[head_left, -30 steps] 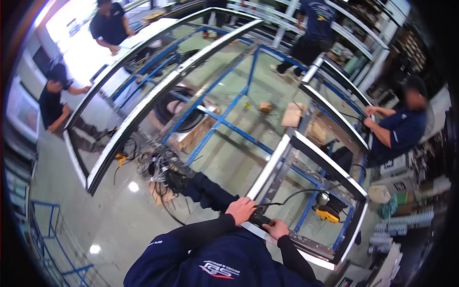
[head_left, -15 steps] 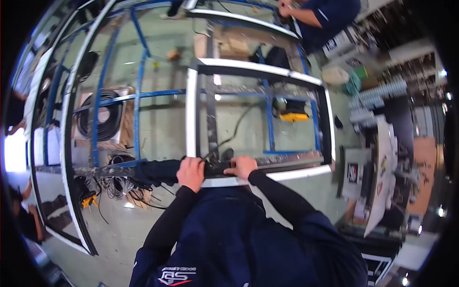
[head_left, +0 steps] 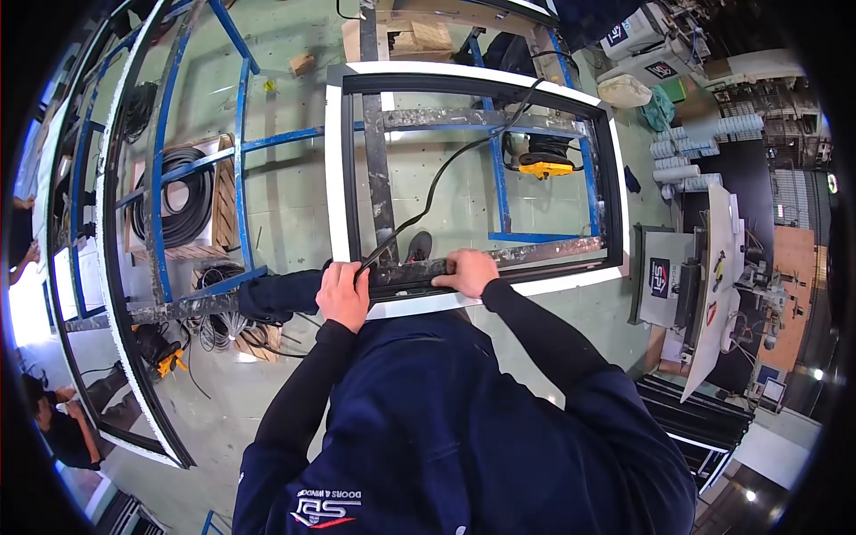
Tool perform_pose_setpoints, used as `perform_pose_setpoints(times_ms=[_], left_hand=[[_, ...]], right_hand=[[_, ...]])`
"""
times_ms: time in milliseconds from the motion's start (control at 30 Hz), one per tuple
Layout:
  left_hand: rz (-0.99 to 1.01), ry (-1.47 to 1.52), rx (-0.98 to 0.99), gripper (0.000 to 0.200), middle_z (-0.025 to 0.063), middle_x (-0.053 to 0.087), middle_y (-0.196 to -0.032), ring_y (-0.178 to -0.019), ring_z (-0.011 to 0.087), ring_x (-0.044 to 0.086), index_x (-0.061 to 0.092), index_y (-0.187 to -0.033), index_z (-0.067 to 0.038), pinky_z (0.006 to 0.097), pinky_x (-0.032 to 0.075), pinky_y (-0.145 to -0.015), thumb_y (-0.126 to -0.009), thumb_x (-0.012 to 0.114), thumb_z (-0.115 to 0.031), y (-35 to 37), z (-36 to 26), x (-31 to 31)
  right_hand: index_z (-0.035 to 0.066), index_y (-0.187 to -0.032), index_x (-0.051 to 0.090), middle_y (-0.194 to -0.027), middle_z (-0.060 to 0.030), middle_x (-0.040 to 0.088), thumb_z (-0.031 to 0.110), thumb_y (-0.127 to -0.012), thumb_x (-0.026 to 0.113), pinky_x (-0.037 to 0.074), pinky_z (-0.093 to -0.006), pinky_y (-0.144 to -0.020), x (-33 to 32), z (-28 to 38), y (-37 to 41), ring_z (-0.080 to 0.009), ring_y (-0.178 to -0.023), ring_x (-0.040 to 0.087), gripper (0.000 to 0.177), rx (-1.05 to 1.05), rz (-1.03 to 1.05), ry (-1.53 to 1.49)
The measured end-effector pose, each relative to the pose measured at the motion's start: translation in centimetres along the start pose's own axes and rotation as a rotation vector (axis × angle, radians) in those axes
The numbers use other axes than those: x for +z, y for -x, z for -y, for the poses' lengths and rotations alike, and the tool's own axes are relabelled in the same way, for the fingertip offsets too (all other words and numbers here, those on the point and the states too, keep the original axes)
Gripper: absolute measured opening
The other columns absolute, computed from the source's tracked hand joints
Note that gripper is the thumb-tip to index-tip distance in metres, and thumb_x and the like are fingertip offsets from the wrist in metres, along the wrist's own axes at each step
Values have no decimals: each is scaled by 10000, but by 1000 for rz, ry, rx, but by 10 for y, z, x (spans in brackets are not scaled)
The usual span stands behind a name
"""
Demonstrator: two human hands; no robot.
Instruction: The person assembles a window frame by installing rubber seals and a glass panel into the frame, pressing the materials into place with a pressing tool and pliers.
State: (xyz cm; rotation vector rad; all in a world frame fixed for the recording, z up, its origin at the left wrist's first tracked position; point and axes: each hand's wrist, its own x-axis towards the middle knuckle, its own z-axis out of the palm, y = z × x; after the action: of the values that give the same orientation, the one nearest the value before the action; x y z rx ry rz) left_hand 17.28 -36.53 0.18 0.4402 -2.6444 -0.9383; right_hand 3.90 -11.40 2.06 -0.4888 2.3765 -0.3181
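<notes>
A white-edged window frame (head_left: 335, 178) with black inner edges lies across the blue stand in front of me. My left hand (head_left: 343, 294) is closed at its near left corner, fingers around the end of a black rubber seal (head_left: 437, 183). From there the seal runs loosely across the opening and over the far side. On the near bar, my right hand (head_left: 470, 272) grips the inner edge with curled fingers, its thumb pointing toward my left hand. What lies under the right fingers is hidden.
Blue stand bars (head_left: 285, 136) cross below the frame. A box of coiled black strip (head_left: 174, 196) and a yellow cable reel (head_left: 546, 168) are on the floor. Another tall frame (head_left: 107, 223) stands left, with a person (head_left: 67, 428) beyond it. A machine bench (head_left: 709, 294) is right.
My hands are farther apart along the near bar. The view has shifted, so the frame appears higher, and the co-worker at upper right is mostly out of sight. The seal shows more sharply.
</notes>
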Motion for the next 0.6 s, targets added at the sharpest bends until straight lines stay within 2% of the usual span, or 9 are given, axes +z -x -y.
perform_pose_setpoints(times_ms=[67, 133, 233, 333, 400, 467, 500, 533, 600], left_hand=[[-16, -12, 34, 145, 91, 636, -939, -914, 327, 646, 661, -992, -87, 444, 519, -740, -923, 716, -202, 0, 3, 0], [12, -30, -13, 145, 96, 638, -935, -905, 333, 645, 661, -988, -80, 443, 519, -743, -927, 713, -201, 1, -2, -1], [27, -23, -11, 136, 88, 642, -950, -898, 328, 647, 666, -993, -83, 437, 524, -742, -932, 709, -196, -1, -2, 1], [45, -16, -28, 133, 81, 645, -971, -924, 316, 650, 669, -1000, -94, 436, 530, -746, -932, 706, -202, 2, 0, 1], [31, -13, -23, 131, 83, 639, -952, -896, 315, 645, 664, -993, -88, 429, 524, -731, -930, 711, -193, 1, 0, 0], [5, -8, -2, 130, 89, 627, -913, -839, 316, 635, 657, -980, -77, 420, 512, -700, -927, 718, -178, 1, -2, -1], [-9, -6, 18, 132, 89, 628, -918, -835, 316, 637, 656, -979, -78, 420, 510, -690, -925, 720, -180, 0, -1, -1], [-15, -5, 19, 132, 88, 629, -920, -838, 317, 638, 657, -979, -78, 420, 510, -690, -925, 720, -180, 0, -1, -1], [-25, -3, 21, 132, 86, 631, -924, -842, 318, 640, 657, -979, -79, 421, 510, -690, -924, 721, -181, 0, -1, -1]], right_hand=[[106, -822, 735, -860, -120, 722, 573, -722, 818, 523, -482, -801, 8, 19, -3, -337, -902, 703, 485, 2, 1, -12], [109, -840, 749, -891, -119, 729, 590, -717, 807, 511, -489, -831, 25, 34, -9, -327, -927, 704, 500, -28, -46, 10], [98, -835, 751, -880, -140, 727, 589, -735, 800, 522, -493, -822, 27, 45, -6, -347, -931, 703, 504, -73, -85, 3], [104, -835, 755, -890, -138, 736, 580, -757, 792, 527, -493, -819, 4, 6, 5, -354, -925, 704, 483, -7, -1, -67], [115, -854, 761, -905, -127, 746, 574, -764, 790, 529, -491, -829, -10, -45, 13, -354, -922, 707, 469, 52, 13, 15], [118, -864, 768, -915, -121, 751, 577, -754, 798, 529, -482, -840, -22, -101, 23, -344, -923, 710, 473, 103, -31, 72], [103, -844, 762, -888, -119, 750, 566, -742, 815, 543, -458, -805, -31, -117, 30, -331, -883, 713, 477, 135, -56, 88], [88, -825, 757, -860, -116, 749, 555, -731, 832, 557, -434, -769, -39, -122, 34, -318, -844, 716, 481, 167, -80, 102], [76, -821, 738, -873, -122, 740, 550, -709, 848, 546, -440, -791, -40, -119, 32, -320, -875, 709, 499, 196, -75, 84]])
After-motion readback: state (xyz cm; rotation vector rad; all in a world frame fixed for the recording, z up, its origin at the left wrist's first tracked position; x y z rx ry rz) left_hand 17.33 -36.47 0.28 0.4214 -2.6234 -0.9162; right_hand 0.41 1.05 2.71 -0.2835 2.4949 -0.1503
